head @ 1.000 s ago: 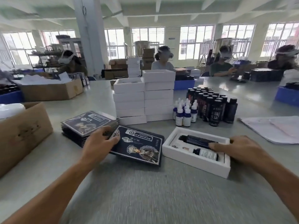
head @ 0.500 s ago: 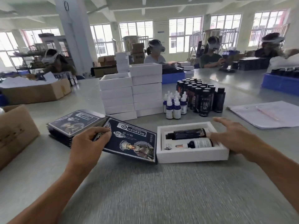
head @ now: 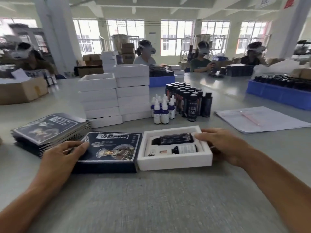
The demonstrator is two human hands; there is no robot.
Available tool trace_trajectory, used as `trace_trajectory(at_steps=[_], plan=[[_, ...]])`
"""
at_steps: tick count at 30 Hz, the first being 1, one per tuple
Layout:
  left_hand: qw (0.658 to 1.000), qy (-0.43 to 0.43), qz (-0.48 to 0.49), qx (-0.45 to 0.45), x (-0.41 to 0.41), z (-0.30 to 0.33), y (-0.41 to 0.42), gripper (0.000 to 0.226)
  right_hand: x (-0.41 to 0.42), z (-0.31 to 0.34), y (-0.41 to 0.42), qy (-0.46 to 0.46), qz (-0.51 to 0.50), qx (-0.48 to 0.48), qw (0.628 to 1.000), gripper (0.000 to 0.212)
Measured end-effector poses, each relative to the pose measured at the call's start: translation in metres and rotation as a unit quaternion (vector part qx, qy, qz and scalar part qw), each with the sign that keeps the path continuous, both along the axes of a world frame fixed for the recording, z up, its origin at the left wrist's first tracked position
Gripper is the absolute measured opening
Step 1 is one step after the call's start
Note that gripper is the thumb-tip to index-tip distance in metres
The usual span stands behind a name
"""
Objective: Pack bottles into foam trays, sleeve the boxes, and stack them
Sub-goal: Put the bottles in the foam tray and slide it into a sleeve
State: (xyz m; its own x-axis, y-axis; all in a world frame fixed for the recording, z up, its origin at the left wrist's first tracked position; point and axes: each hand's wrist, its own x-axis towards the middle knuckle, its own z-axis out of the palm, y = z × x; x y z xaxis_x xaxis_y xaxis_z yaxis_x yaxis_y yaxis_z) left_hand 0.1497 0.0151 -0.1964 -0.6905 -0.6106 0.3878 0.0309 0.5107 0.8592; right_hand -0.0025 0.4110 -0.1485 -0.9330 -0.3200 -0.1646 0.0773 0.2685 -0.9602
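Tray (head: 175, 161) loaded, both bottles in, held by our right hand (head: 223, 147) fingers; left hand (head: 62, 155) fingers hold sleeve (head: 109, 148) just beside it. Sleeving, stacking left, we judge.

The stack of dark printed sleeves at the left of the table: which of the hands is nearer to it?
Left. The left hand grips the opened sleeve right beside the stack of sleeves. The right hand holds the foam tray, farther away.
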Motion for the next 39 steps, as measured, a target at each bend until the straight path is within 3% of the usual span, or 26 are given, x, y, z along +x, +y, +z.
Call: trace_trajectory(at_steps=[5, 14, 20, 27, 36, 39], plan=[[0.999, 0.002, 0.012, 0.052, -0.004, -0.003, -0.004, 0.012, -0.003, -0.003, -0.002, -0.007, -0.015, -0.026, 1.000, 0.008], [0.994, 0.018, 0.044, 0.099, -0.007, -0.003, -0.007, 0.020, 0.002, -0.009, -0.017, -0.058, -0.037, -0.077, 0.995, 0.016], [0.989, 0.027, 0.039, 0.140, -0.008, -0.004, -0.008, 0.020, 0.005, -0.008, -0.020, -0.062, -0.001, -0.058, 0.996, 0.023], [0.991, 0.039, 0.044, 0.118, -0.009, -0.004, 0.001, 0.014, 0.008, -0.003, -0.019, -0.047, 0.074, -0.017, 0.996, 0.030], [0.995, 0.002, 0.067, 0.074, -0.008, -0.001, 0.004, 0.010, 0.008, 0.004, -0.013, -0.049, 0.085, 0.011, 0.995, 0.036], [0.997, -0.021, 0.041, 0.065, -0.006, 0.002, 0.006, 0.018, 0.007, 0.007, -0.012, -0.058, 0.092, 0.014, 0.994, 0.038]])
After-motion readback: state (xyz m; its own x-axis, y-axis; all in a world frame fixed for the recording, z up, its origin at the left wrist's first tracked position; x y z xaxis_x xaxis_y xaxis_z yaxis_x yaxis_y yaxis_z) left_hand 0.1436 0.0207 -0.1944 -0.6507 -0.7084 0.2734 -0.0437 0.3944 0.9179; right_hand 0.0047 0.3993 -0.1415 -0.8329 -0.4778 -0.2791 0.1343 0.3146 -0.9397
